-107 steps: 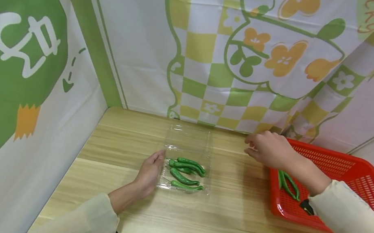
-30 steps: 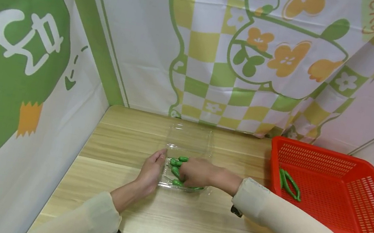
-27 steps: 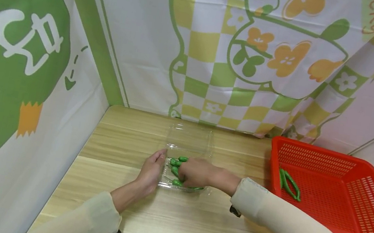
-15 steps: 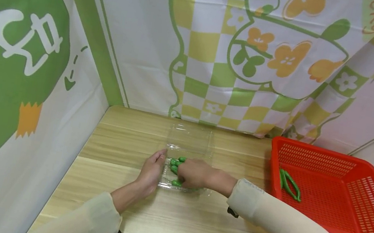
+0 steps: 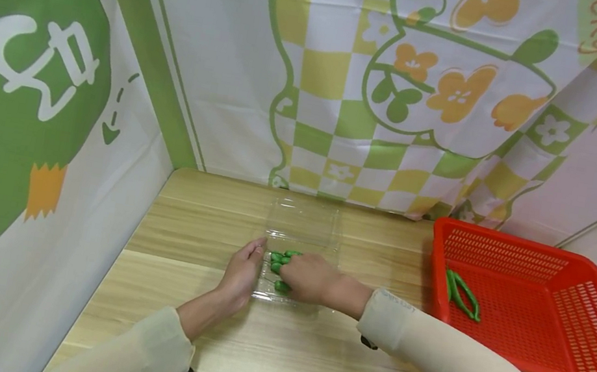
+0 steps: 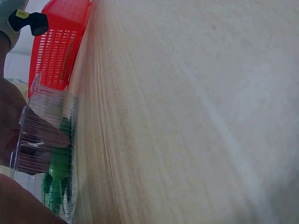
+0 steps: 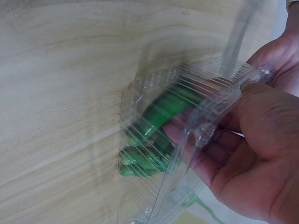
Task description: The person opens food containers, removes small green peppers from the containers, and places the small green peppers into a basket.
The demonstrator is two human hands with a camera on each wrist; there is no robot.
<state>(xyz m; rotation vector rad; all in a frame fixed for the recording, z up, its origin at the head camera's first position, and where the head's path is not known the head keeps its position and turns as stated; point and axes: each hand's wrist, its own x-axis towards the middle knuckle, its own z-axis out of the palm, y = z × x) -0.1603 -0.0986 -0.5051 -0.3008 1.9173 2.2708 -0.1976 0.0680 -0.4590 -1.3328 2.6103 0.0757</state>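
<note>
"While your left hand rests along the outside of the left wall of the clear container, what is your right hand doing?"

"You have it inside the container, fingers bent down, pinching a green pepper. From the right wrist, that pepper looks blurred and sits partly behind the clear plastic."

"Does your left hand grip the wall?"

"You have the thumb side up and the fingers toward the far end, against the plastic. Whether they pinch it or only lean on it cannot be made out; the left wrist view cuts most of the hand off."

"And what lies around the pepper you hold?"

"More peppers lie beside it, mostly on the far side, their stem ends toward your left hand. Your right hand covers the rest of them, so their number is unclear. The lid is folded back to the far side."

"What do you have over on the right?"

"On the wooden table, well apart from the container, stands a red basket with slotted walls. Two long peppers lie in it, near its left wall."
</note>
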